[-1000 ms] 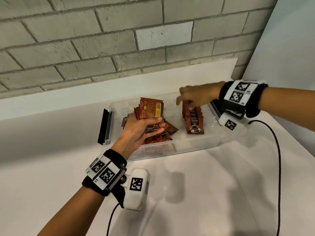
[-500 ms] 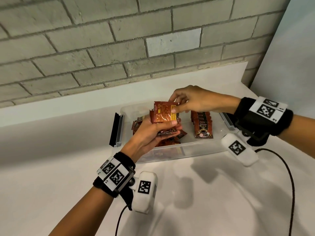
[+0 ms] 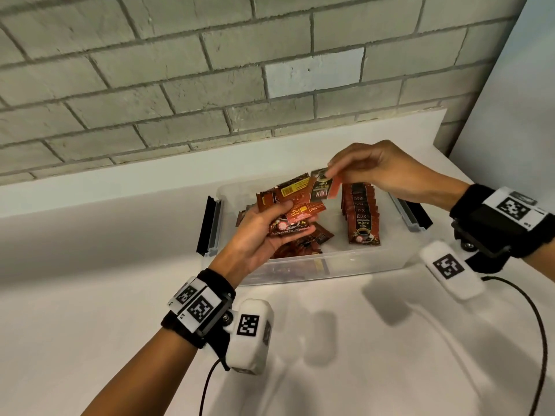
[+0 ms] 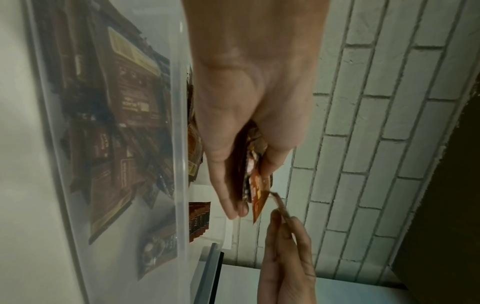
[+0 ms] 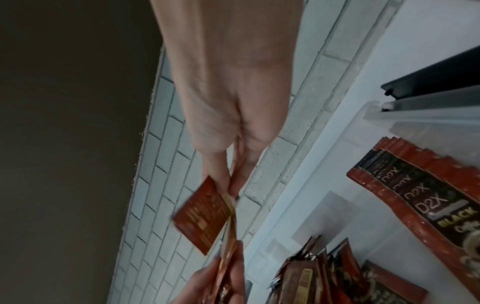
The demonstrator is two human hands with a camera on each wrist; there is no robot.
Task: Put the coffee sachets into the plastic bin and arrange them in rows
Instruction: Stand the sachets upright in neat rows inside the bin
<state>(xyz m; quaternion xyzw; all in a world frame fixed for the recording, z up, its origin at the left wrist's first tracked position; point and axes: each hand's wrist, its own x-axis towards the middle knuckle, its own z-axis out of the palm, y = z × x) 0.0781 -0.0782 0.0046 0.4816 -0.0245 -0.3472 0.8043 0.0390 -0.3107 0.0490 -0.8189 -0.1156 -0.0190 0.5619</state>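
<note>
A clear plastic bin (image 3: 354, 264) stands on the white counter. In its right half a neat row of brown coffee sachets (image 3: 362, 219) stands overlapped; a loose heap of sachets (image 3: 303, 247) lies in its left half. Above the heap my left hand (image 3: 270, 232) grips a fanned bundle of sachets (image 3: 288, 205), also seen in the left wrist view (image 4: 255, 181). My right hand (image 3: 369, 172) pinches one sachet (image 3: 322, 189) by its top edge, just right of the bundle; the right wrist view shows this single sachet (image 5: 203, 214) hanging from the fingertips.
Black clip handles (image 3: 207, 226) (image 3: 417, 216) stick out at both ends of the bin. A grey brick wall (image 3: 210, 70) rises behind a white ledge. A black cable (image 3: 534, 325) runs over the counter at the right. Bare counter lies in front of the bin.
My right hand left the row, reached the bundle in my left hand and has drawn one sachet out of it, up and to the right. My left hand rose slightly with the bundle.
</note>
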